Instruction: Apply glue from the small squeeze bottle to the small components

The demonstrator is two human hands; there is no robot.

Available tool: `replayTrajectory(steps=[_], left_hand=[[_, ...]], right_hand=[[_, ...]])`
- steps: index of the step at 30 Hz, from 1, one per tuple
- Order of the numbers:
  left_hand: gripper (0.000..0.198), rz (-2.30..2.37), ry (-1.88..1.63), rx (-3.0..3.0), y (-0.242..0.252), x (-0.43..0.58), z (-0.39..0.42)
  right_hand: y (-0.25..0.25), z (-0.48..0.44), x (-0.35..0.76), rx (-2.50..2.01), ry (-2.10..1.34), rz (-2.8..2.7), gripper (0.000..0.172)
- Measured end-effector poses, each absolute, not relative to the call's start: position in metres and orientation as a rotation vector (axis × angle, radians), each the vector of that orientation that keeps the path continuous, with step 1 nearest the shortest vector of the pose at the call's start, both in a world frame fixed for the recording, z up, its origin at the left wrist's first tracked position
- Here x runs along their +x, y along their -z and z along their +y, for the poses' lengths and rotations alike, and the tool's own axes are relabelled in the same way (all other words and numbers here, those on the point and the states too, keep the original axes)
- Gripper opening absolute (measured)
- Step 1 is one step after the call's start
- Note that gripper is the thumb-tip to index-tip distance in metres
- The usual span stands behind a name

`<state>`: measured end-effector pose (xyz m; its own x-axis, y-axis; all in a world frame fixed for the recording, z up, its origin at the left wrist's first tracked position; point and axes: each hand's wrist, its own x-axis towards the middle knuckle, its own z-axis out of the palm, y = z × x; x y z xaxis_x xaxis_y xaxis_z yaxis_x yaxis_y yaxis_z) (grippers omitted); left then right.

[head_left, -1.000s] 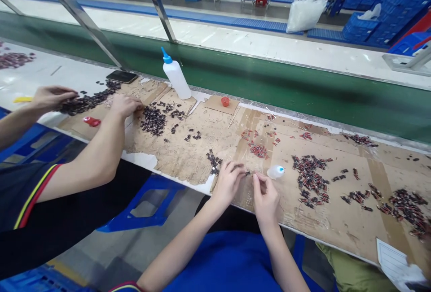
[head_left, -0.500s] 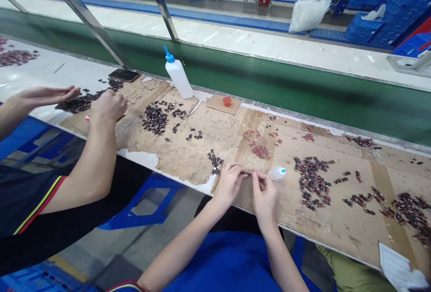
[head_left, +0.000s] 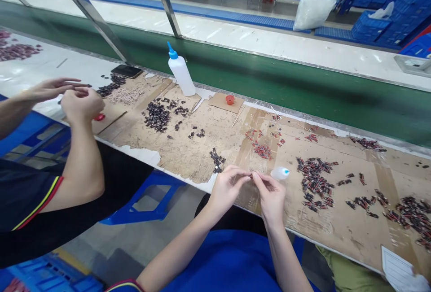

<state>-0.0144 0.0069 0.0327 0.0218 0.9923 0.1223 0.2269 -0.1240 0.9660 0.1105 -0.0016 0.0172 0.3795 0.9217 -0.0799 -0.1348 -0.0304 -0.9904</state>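
My left hand (head_left: 227, 189) and my right hand (head_left: 271, 191) meet fingertip to fingertip over the front edge of the cardboard-covered bench (head_left: 188, 157). Both are closed in a pinch around a tiny dark part, mostly hidden by the fingers. Just beyond my right hand lies a small translucent bottle (head_left: 279, 173) with a blue tip. Left of my left hand is a little pile of black parts (head_left: 217, 159). Small red parts (head_left: 263, 151) lie in a heap beyond my fingers. A larger heap of black-and-red parts (head_left: 314, 180) spreads to the right.
A co-worker's hands (head_left: 81, 101) work at the left beside black pieces (head_left: 112, 84). A tall white bottle (head_left: 182, 74) with a blue nozzle stands at the back, near a red cap (head_left: 230, 99) and a phone (head_left: 127, 71). Behind runs a green belt (head_left: 269, 76).
My hands stay together, with the fingers shifted slightly and the right hand turned a little. The co-worker's right hand has moved left to meet their other hand. The view has shifted slightly.
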Motion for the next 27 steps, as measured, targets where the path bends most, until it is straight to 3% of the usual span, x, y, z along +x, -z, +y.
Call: replayTrajectory(steps=[11, 19, 27], left_hand=[[0.009, 1.217, -1.252, 1.350, -0.053, -0.014, 0.001], [0.008, 1.231, -1.247, 1.379, -0.063, -0.015, -0.002], [0.008, 1.295, -1.207, 1.370, -0.069, -0.016, -0.002]], right_hand=[[-0.037, -0.008, 0.104, -1.260, -0.832, -0.855, 0.020], [-0.047, -0.012, 0.100, -1.202, -0.695, -0.950, 0.005], [-0.047, -0.015, 0.108, -1.166, -0.746, -1.126, 0.007]])
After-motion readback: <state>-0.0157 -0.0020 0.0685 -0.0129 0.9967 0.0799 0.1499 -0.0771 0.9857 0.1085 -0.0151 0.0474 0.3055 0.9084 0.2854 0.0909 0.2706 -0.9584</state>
